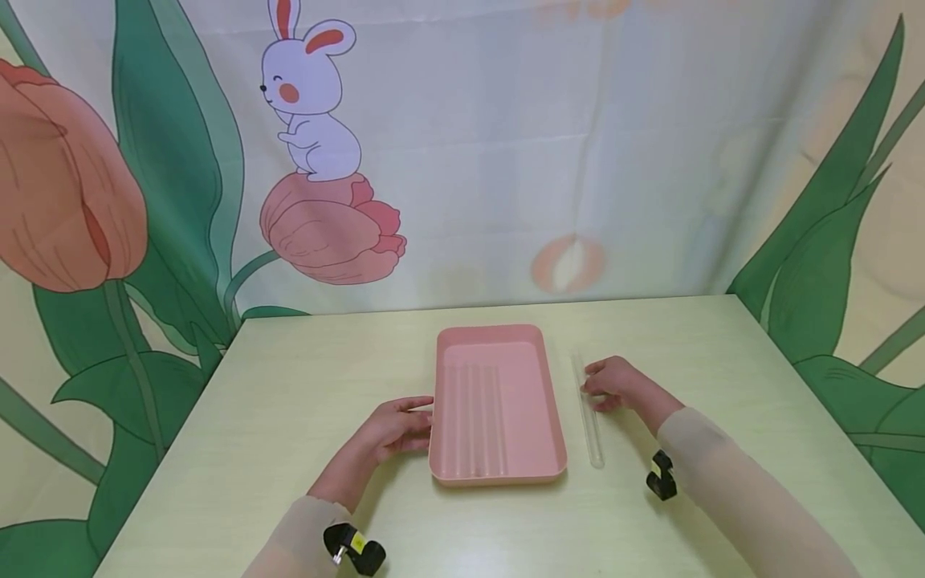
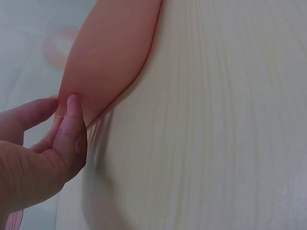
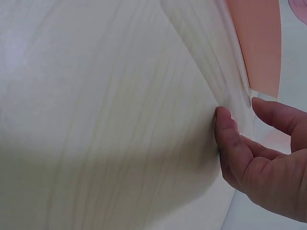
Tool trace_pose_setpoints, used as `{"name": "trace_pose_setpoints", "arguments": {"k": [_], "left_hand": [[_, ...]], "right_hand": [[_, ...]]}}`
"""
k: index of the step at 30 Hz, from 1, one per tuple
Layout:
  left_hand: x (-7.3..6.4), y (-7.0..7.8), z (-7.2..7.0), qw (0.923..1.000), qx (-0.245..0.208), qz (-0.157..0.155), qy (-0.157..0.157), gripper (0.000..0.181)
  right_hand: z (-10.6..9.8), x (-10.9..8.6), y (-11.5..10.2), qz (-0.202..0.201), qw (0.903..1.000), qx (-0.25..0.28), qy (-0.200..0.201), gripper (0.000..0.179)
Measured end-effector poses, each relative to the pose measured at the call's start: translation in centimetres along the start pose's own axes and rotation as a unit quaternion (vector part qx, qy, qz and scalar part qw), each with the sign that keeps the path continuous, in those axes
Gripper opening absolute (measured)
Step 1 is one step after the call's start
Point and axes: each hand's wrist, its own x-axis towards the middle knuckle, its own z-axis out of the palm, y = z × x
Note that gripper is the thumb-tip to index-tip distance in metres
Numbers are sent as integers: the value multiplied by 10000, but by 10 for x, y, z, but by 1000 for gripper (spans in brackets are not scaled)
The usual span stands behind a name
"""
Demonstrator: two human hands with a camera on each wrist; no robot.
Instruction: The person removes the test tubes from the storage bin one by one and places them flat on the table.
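A shallow pink tray (image 1: 531, 417) stands on the table, with several clear test tubes (image 1: 473, 421) lying side by side in its left half. At the tray's left side, my left hand (image 1: 396, 425) rests its fingertips and thumb against the outer wall; the left wrist view shows the thumb (image 2: 73, 108) touching it. Another clear test tube (image 1: 592, 437) lies lengthwise on the table just right of the tray, rounded end toward me. My right hand (image 1: 617, 384) pinches it around the middle, thumb (image 3: 225, 127) on the side away from the tray.
The pale wood-patterned table (image 1: 303, 377) ends at a fabric backdrop (image 1: 470, 160) printed with a rabbit and tulips. A small black device (image 1: 354, 548) is strapped to the left wrist, and another (image 1: 661, 475) to the right.
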Motion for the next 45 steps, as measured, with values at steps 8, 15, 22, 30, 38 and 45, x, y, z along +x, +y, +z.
{"name": "trace_pose_setpoints", "arguments": {"k": [8, 15, 22, 30, 38, 45], "left_hand": [[1, 2, 0, 10000, -4, 5, -26, 51], [2, 2, 0, 10000, 12, -3, -15, 51], [0, 1, 0, 10000, -24, 30, -64, 52], [1, -1, -1, 10000, 16, 16, -2, 51], [1, 0, 0, 10000, 42, -4, 17, 50], [2, -1, 0, 10000, 26, -10, 6, 50]], "right_hand": [[-11, -6, 4, -122, 9998, 157, -62, 57], [-22, -12, 10, -267, 9985, 461, -115, 54], [-33, -22, 14, -278, 9977, 624, 4, 51], [-46, -34, 12, -404, 9936, 1049, -150, 54], [-61, -48, 5, -592, 9868, 1454, -392, 59], [-67, -56, -4, -671, 9865, 1441, -402, 60]]}}
